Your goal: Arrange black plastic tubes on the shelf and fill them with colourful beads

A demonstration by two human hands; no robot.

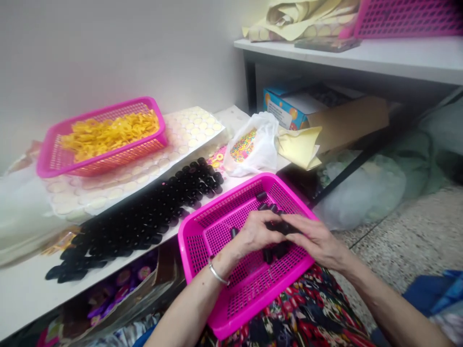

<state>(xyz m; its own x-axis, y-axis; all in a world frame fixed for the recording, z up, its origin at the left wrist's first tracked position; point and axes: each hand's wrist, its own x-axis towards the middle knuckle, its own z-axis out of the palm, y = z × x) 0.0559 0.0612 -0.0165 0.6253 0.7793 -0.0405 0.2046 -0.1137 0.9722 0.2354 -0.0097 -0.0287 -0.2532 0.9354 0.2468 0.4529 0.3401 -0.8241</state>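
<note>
Clutching black caps [281,226], left hand [255,233] and right hand [315,239] meet over pink basket [188,250] beside cluttered shelf [21,294].

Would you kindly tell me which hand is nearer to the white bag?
Left. The left hand lies directly in front of the white bag; the right hand sits farther off to the right.

A plain pale wall [108,48] backs the low white counter [21,294]. To the right, a white shelf [398,58] on a dark frame stands over the speckled floor [415,231].
</note>
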